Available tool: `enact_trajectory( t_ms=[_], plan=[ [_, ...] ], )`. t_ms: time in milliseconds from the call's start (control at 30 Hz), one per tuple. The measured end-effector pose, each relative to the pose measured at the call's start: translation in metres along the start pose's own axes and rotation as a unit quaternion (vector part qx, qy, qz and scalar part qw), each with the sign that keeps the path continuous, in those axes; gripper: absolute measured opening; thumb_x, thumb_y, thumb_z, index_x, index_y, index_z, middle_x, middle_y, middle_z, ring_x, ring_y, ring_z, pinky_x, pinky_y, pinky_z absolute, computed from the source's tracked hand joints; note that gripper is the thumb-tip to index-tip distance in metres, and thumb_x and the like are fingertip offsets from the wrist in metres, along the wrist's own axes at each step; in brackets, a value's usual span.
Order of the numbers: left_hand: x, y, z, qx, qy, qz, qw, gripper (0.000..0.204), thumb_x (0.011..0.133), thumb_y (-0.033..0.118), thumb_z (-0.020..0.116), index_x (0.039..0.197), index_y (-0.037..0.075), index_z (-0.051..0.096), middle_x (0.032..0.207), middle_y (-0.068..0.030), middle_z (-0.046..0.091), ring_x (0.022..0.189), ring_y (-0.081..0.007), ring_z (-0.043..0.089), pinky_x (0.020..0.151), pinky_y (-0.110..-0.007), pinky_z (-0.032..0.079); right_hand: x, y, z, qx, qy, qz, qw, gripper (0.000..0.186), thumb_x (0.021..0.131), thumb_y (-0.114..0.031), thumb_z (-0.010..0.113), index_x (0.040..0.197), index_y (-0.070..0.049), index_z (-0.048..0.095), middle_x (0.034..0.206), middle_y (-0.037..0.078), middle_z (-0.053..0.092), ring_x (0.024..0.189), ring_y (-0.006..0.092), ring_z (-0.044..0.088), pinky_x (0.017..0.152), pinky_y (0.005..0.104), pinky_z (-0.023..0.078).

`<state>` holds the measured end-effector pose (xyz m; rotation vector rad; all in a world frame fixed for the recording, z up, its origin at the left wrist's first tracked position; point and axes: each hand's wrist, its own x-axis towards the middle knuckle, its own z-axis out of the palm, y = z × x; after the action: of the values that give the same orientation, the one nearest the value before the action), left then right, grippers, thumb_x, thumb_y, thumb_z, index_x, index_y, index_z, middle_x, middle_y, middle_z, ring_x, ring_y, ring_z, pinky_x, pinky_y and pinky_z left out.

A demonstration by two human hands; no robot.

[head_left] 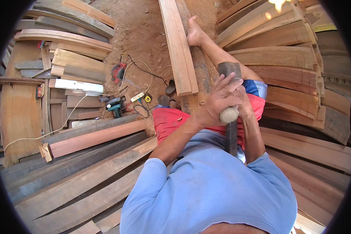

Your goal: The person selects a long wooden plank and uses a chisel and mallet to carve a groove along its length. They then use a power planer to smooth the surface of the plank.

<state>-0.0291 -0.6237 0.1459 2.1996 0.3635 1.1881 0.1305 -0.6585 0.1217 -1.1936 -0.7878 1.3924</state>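
My left hand (216,101) and my right hand (242,101) are closed together in front of my lap, around a dark tool with a squarish block (230,69) showing above my fingers. Just below my knuckles is a pale round knob (229,115), with a dark bar (231,138) extending down toward my shirt. I cannot make out how these pieces join. A long pale board (177,46) lies beyond my hands, pointing away from me, with my bare foot beside it.
Stacked planks (277,78) line the right, and more boards (74,46) the left. On the sawdust-covered ground at left lie a red power tool (118,71), a teal power tool (115,109), a yellow tape measure (147,98) and cords. Long beams (93,175) lie near me at lower left.
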Motion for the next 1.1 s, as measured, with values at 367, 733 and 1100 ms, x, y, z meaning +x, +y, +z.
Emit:
enact_trajectory(
  t_ms=[367,733,1100],
  plan=[
    [-0.017,-0.017,-0.109,-0.024,0.302,-0.257,0.917,0.021,0.094,0.010,0.073,0.093,0.007,0.053,0.075,0.0031,0.055,0.061,-0.0055,0.054,0.056,-0.023,0.045,-0.034,-0.104,0.052,-0.125,-0.089,-0.163,0.975,0.030,0.092,-0.022,0.076,0.102,0.003,0.062,0.072,0.007,0.062,0.060,0.0153,0.059,0.054,0.0278,0.047],
    [-0.026,-0.068,-0.082,-0.018,0.262,-0.269,0.927,0.020,0.096,0.013,0.072,0.091,0.007,0.054,0.073,0.0027,0.055,0.065,-0.0054,0.058,0.057,-0.023,0.048,-0.042,-0.145,0.059,-0.141,-0.008,-0.399,0.906,0.012,0.097,-0.008,0.065,0.094,0.003,0.063,0.074,0.008,0.060,0.062,0.0145,0.058,0.057,0.0305,0.046],
    [-0.024,-0.098,-0.065,-0.030,0.267,-0.303,0.914,0.023,0.089,0.011,0.077,0.087,0.004,0.055,0.073,0.0017,0.055,0.069,-0.0051,0.052,0.061,-0.025,0.045,-0.014,-0.145,0.054,-0.106,0.004,-0.407,0.907,0.015,0.089,-0.008,0.076,0.097,0.003,0.071,0.083,0.005,0.071,0.068,0.0106,0.063,0.061,0.0250,0.050]
  ],
)
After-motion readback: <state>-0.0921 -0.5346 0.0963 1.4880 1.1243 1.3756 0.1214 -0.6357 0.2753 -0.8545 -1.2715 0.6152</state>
